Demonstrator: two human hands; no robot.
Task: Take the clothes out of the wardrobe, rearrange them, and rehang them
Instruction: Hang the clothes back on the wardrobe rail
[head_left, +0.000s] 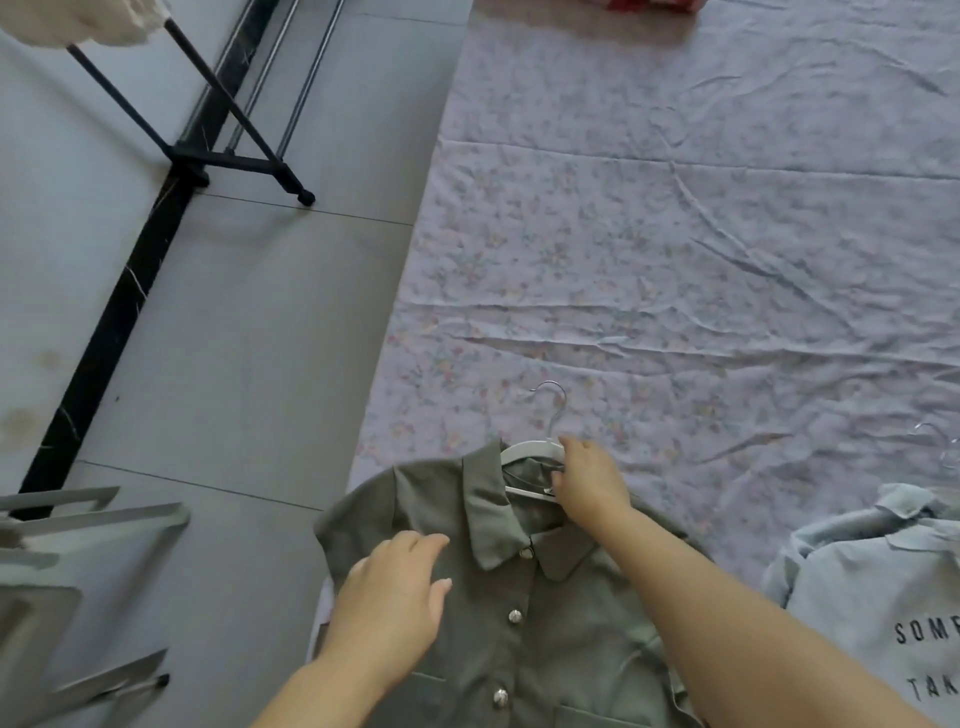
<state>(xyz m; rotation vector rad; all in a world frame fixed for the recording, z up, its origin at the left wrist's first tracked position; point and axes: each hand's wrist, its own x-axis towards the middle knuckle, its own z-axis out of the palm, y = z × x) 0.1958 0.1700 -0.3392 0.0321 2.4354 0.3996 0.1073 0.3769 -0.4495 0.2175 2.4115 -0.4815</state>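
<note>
A grey-green collared shirt (545, 613) with silver buttons lies front up on the floral sheet (649, 234) near the bottom edge. A white hanger (530, 449) with a metal hook sits inside its neck opening, hook pointing away from me. My right hand (589, 480) grips the hanger at the collar. My left hand (389, 603) rests flat on the shirt's left shoulder, fingers relaxed and spread.
A pale blue sweatshirt (878, 577) with dark lettering lies at the right, with a clear hanger (940, 447) beside it. A black garment rack base (234, 156) stands on the grey tile floor at upper left. Several grey hangers (78, 545) are at the left edge.
</note>
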